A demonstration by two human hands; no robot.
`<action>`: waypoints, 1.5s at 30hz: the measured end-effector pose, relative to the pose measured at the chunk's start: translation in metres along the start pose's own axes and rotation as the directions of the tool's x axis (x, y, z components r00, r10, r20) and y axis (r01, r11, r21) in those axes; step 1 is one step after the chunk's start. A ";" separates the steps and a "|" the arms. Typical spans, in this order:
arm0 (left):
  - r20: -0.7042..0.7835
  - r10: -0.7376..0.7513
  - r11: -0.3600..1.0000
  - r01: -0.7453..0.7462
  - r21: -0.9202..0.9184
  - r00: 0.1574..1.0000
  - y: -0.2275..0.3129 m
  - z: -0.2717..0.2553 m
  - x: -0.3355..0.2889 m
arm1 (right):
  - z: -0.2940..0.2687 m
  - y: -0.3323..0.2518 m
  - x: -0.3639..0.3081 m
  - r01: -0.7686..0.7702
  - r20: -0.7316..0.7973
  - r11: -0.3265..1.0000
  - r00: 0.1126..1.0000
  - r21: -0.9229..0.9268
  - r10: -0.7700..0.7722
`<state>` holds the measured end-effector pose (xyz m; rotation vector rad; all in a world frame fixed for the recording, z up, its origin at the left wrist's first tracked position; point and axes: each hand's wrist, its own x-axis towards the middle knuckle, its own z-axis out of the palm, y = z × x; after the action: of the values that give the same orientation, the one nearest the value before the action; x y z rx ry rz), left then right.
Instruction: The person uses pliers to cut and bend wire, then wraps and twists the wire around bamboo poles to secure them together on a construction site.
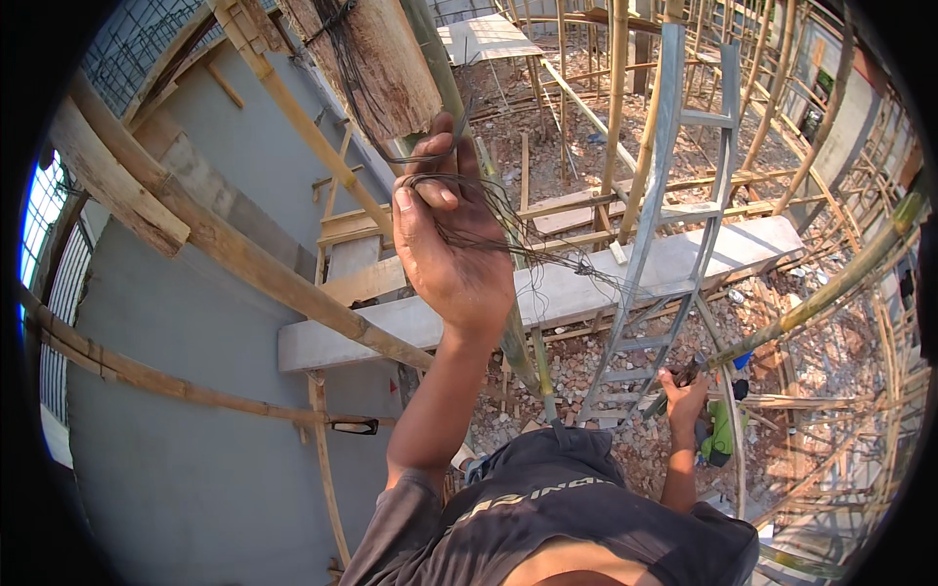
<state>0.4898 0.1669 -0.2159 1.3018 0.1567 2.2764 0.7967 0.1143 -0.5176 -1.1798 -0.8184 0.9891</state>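
Note:
My left hand (454, 249) is raised, its fingers curled around a bundle of thin dark tie wire (508, 223). Loose strands spread to the right of the wrist, and others loop up along a rough wooden plank (381, 68). The fingertips are at the plank's lower end, next to an upright green bamboo pole (437, 44). Lower down on the right, my right hand (686, 402) is closed on a small dark tool (688, 370), whose kind I cannot make out. It is beside the near end of a slanting bamboo pole (831, 303).
A metal ladder (653, 244) leans at the right of centre. Behind it runs a long pale concrete beam (576, 293). Bamboo poles (254, 269) cross before a grey wall (195, 391). Rubble (547, 391) covers the ground far below. A green item (720, 430) shows beyond my right forearm.

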 end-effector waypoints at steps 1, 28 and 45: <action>-0.017 0.021 0.998 -0.022 -0.051 1.000 0.002 -0.001 0.000 | -0.009 -0.001 0.003 -0.006 0.056 0.997 0.998 -0.071 0.010; 0.155 -0.596 0.117 -0.105 0.987 0.788 0.080 0.007 -0.002 | -0.025 -0.021 -0.010 0.208 0.073 0.879 0.978 -0.429 -0.196; 0.045 -0.751 -0.409 -0.517 0.752 0.659 0.089 0.144 0.114 | -0.014 0.008 0.004 0.183 0.133 0.776 0.983 -0.604 -0.128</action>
<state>0.5297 0.1241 -0.0209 2.4604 2.3958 0.1811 0.8094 0.1133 -0.5282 -1.5977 -1.3526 0.6426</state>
